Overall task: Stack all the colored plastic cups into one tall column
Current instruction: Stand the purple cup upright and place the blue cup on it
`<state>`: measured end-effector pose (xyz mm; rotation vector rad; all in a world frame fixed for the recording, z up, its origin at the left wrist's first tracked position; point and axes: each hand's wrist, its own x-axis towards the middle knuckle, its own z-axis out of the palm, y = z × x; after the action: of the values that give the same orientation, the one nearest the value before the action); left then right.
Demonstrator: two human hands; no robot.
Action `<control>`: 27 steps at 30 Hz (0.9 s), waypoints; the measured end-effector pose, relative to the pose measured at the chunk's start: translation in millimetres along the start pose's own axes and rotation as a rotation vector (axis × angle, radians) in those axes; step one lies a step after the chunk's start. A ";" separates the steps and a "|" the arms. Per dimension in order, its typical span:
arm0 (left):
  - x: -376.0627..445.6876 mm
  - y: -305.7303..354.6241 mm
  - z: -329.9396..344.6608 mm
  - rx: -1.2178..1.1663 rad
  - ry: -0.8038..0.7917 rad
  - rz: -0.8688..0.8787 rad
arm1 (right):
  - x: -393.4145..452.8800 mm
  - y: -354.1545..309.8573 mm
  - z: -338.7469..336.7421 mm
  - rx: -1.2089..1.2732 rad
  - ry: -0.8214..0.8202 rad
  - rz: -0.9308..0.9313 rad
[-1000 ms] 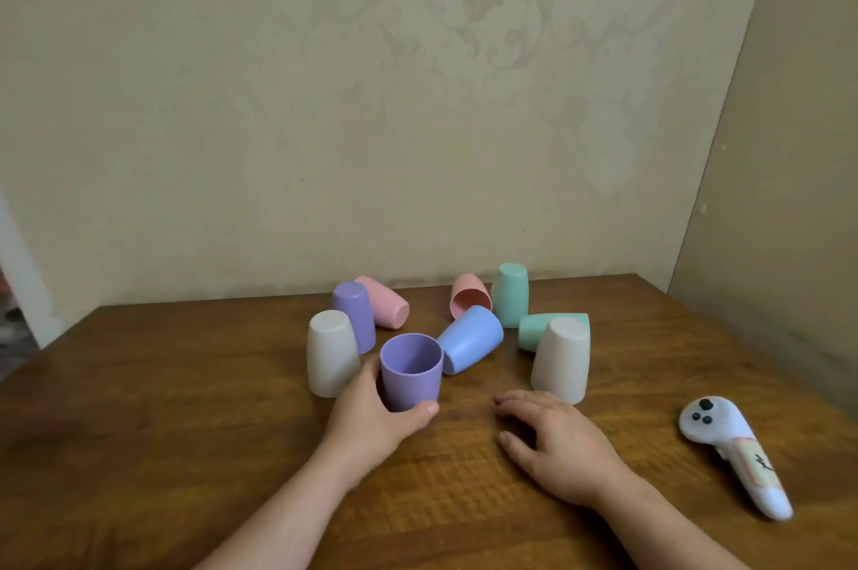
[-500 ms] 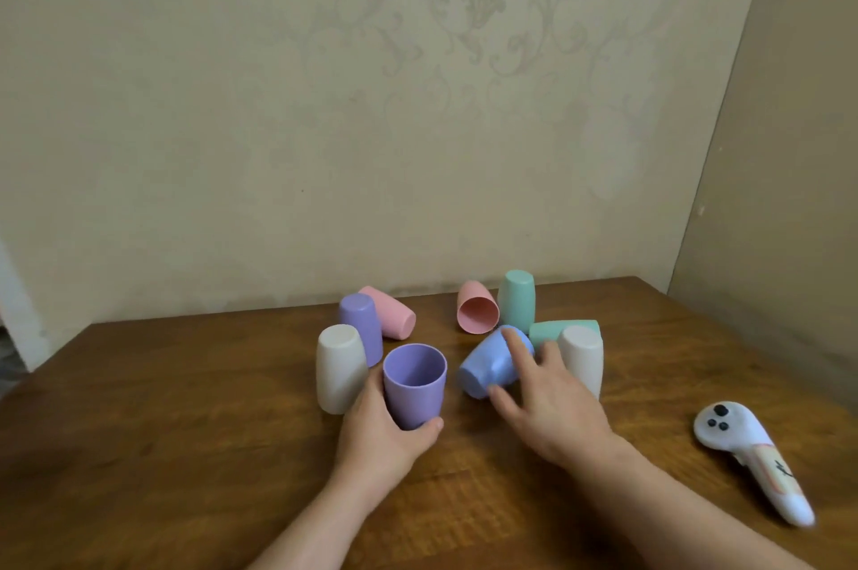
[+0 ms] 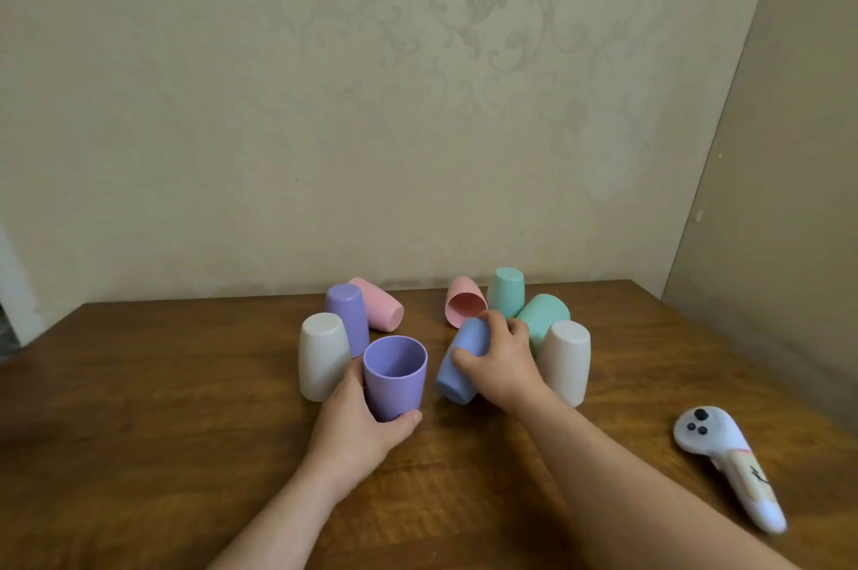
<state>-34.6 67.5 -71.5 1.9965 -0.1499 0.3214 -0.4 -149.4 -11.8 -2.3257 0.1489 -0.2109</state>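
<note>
An upright purple cup (image 3: pixel 394 377) stands mouth up near the table's middle, with my left hand (image 3: pixel 360 430) wrapped around its lower part. My right hand (image 3: pixel 503 360) grips a blue cup (image 3: pixel 464 358) that is tilted, bottom up. Two white cups (image 3: pixel 322 356) (image 3: pixel 565 360) stand upside down at either side. Behind them are an upside-down purple cup (image 3: pixel 348 323), a pink cup (image 3: pixel 378 309) on its side, a second pink cup (image 3: pixel 464 305) on its side with its mouth toward me, an upside-down green cup (image 3: pixel 506 298) and a lying green cup (image 3: pixel 543 321).
The wooden table (image 3: pixel 185 430) reaches the wall behind the cups. A white hand-held controller (image 3: pixel 729 462) lies at the front right. A wall panel closes the right side.
My right hand has gone from flat on the table to the blue cup, closed on it and tipped its bottom upward. The lying green cup has rolled a little. My left hand keeps the purple cup.
</note>
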 end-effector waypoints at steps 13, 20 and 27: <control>0.2 -0.8 2.9 -0.041 -0.021 -0.002 | -17.0 21.2 8.9 0.337 0.005 -0.164; 3.8 -2.6 1.9 -0.036 -0.053 -0.042 | -8.2 -0.2 -2.8 0.517 0.085 -0.056; 19.6 15.9 7.0 0.016 -0.151 -0.084 | 5.1 -75.1 -30.5 0.709 0.111 -0.236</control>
<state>-18.6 55.0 -54.9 2.0366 -0.1590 0.1181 1.8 -120.0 63.9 -1.6201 -0.1323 -0.4331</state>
